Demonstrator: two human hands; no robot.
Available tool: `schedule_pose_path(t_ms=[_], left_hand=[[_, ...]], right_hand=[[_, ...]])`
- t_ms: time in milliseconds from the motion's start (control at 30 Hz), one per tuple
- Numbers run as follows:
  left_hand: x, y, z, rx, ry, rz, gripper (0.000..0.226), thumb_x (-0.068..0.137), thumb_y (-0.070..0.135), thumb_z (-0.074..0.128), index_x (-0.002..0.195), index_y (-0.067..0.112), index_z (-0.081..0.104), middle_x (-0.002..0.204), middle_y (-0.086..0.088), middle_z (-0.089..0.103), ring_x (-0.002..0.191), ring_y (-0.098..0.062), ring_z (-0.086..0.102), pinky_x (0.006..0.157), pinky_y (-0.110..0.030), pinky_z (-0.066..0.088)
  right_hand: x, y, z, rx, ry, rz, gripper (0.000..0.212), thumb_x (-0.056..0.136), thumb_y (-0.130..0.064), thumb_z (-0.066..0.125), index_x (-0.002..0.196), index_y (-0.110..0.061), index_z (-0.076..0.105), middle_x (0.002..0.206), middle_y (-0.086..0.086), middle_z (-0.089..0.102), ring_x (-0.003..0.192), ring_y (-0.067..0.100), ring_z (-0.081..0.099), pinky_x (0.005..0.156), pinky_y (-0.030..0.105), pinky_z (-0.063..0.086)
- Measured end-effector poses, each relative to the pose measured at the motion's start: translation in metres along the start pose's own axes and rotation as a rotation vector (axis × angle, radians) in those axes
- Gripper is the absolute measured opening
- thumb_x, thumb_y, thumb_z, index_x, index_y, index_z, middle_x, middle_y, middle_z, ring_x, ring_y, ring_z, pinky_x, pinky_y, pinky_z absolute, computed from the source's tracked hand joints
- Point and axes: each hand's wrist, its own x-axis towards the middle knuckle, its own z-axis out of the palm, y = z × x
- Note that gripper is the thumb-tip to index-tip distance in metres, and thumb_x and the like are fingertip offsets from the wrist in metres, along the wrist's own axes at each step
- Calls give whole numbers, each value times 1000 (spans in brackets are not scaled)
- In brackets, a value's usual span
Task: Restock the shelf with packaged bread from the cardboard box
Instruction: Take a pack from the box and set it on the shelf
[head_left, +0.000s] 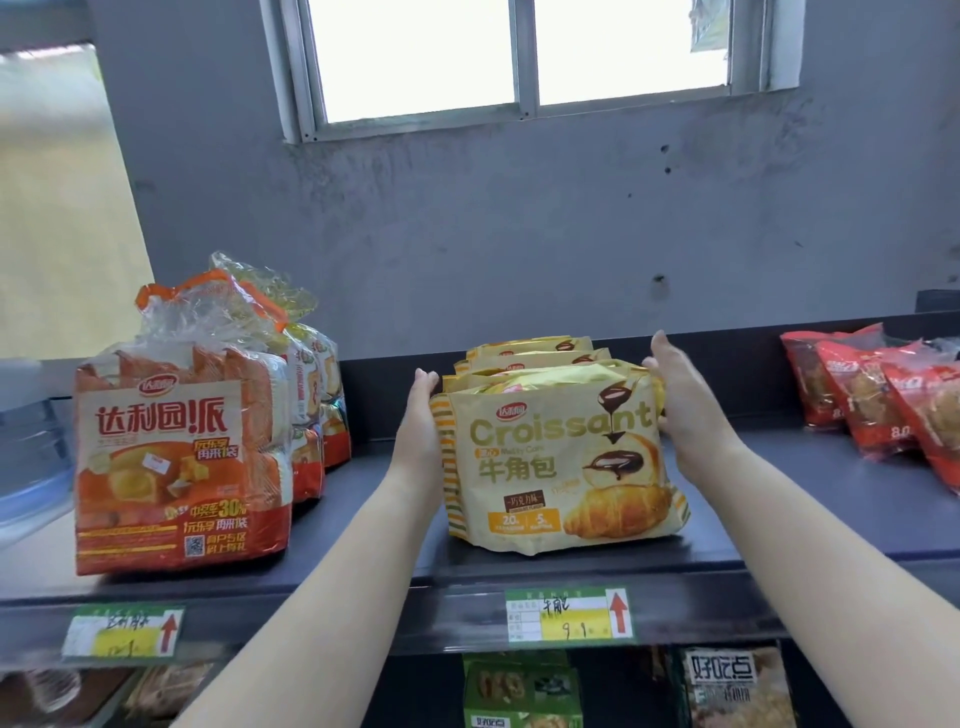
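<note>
A row of yellow croissant packs (558, 462) stands upright on the dark top shelf (810, 525), front pack facing me. My left hand (423, 415) presses flat against the left side of the row. On the right side, my right hand (685, 400) presses against the front packs, fingers stretched toward the back. Both hands squeeze the row between them. The cardboard box is out of view.
Orange-and-white bread bags (182, 457) stand at the shelf's left. Red snack packs (883, 395) lean at the right. Price tags (569, 616) hang on the shelf edge. Green and dark packs (522, 691) fill the shelf below. A grey wall with a window is behind.
</note>
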Motion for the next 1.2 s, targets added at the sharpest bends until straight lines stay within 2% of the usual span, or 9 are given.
schedule_pose_path(t_ms=[100, 400, 533, 667, 767, 833, 900, 1067, 1200], left_hand=[[13, 17, -10, 126, 153, 108, 53, 98, 51, 20, 143, 27, 35, 149, -1, 38, 134, -23, 38, 103, -42, 30], [73, 27, -15, 266, 68, -124, 62, 95, 58, 24, 147, 25, 26, 156, -6, 25, 142, -29, 26, 115, -51, 22], [83, 20, -2, 112, -42, -261, 62, 97, 52, 29, 148, 16, 23, 139, -8, 45, 117, -28, 55, 81, -37, 51], [78, 18, 7, 184, -99, -220, 57, 101, 44, 27, 145, 8, 28, 92, 1, 55, 69, -12, 62, 53, -23, 53], [68, 27, 9, 172, -105, -210, 56, 101, 42, 28, 146, 10, 25, 117, 1, 55, 95, -18, 61, 58, -23, 53], [66, 36, 3, 209, 27, -66, 49, 100, 39, 34, 142, 14, 35, 137, -6, 49, 116, -21, 52, 80, -29, 46], [56, 57, -5, 336, 164, 219, 40, 99, 32, 38, 134, 15, 46, 134, -3, 52, 111, -17, 52, 91, -31, 42], [-15, 126, -40, 637, 215, 734, 25, 96, 20, 47, 119, 21, 57, 110, 12, 61, 96, 8, 57, 75, -4, 44], [-61, 145, -102, 612, 329, 824, 28, 87, 26, 46, 113, 25, 57, 108, 13, 62, 90, 15, 56, 76, 1, 40]], right_hand=[[8, -24, -4, -64, 61, -96, 57, 96, -54, 30, 143, -22, 35, 146, -2, 40, 130, 18, 42, 111, 44, 30], [71, -43, 16, -356, -96, 188, 70, 94, -59, 30, 147, -14, 30, 153, 11, 29, 141, 29, 28, 115, 42, 22], [75, -42, 24, -645, -184, 289, 74, 91, -65, 27, 145, -16, 34, 151, 10, 34, 138, 27, 33, 114, 39, 24], [70, -44, 25, -897, -203, 218, 57, 100, -47, 24, 144, -13, 35, 149, 12, 37, 136, 28, 35, 109, 34, 26], [62, -47, 28, -954, -229, 142, 53, 103, -37, 24, 139, -2, 41, 142, 19, 44, 131, 32, 41, 105, 34, 32], [57, -54, 27, -977, -206, 25, 51, 101, -37, 30, 136, -4, 45, 139, 17, 48, 128, 31, 44, 103, 35, 34], [52, -67, 29, -963, -148, -194, 44, 100, -32, 38, 134, -6, 46, 137, 11, 51, 126, 25, 46, 99, 34, 36], [15, -107, 82, -665, 1, -624, 26, 95, -24, 50, 116, -12, 59, 110, -1, 61, 99, 13, 54, 85, 28, 41], [-38, -111, 136, -614, -128, -709, 19, 92, -25, 54, 108, -20, 60, 102, -8, 60, 91, 11, 56, 79, 24, 41]])
